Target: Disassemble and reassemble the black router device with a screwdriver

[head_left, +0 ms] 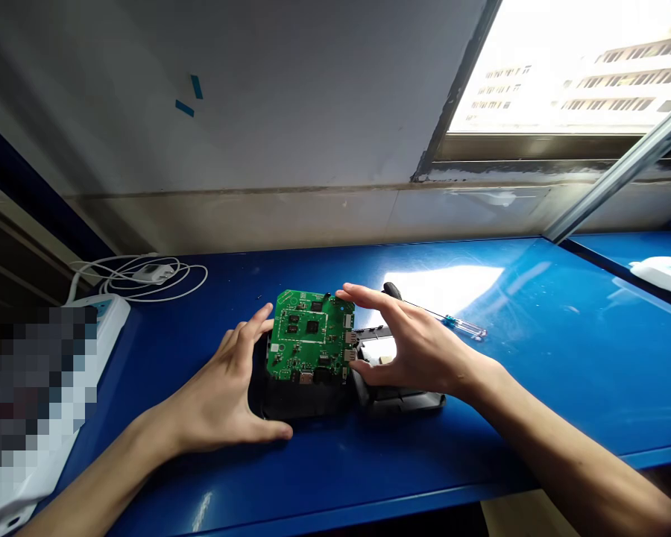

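A green circuit board (pixel 305 339) with chips and metal ports along its right and front edges is over a black plastic case half (pixel 307 399). The board's near edge is set back from the case's front, leaving the dark part bare. My left hand (pixel 224 388) grips the case from the left, fingers along the far left side and thumb at the front edge. With index finger at the far right corner and thumb by the side ports, my right hand (pixel 414 335) holds the board's right edge. Another black case part (pixel 405 403) lies beneath my right hand, partly hidden.
Behind my right hand lie a screwdriver (pixel 464 327) with a clear blue handle and a small black rounded item (pixel 391 289). A white cable with an adapter (pixel 156 274) is coiled at the back left. On the left stands a white-edged device (pixel 109 321), partly blurred out, on the blue table (pixel 564 358).
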`<state>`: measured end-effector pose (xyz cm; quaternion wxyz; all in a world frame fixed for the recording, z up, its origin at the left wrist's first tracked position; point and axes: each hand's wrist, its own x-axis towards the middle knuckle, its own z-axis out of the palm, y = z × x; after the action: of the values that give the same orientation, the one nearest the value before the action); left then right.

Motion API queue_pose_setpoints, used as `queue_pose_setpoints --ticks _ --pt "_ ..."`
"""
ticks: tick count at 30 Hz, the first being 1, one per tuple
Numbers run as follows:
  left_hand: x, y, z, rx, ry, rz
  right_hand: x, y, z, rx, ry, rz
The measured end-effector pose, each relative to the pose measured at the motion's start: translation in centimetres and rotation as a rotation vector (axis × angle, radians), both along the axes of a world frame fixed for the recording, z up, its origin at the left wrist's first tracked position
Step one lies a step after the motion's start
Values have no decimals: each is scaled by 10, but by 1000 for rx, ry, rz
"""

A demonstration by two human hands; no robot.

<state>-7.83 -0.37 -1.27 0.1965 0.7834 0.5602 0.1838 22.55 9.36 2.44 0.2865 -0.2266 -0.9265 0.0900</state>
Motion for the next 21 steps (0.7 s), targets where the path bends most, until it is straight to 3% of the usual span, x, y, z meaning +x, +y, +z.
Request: queue_pose_setpoints --ticks 7,21 --pt "-6 5 -4 22 -97 0 -1 -7 4 -27 -108 21" --pt "-4 8 6 6 -63 -29 -3 -8 -1 -162 -117 62"
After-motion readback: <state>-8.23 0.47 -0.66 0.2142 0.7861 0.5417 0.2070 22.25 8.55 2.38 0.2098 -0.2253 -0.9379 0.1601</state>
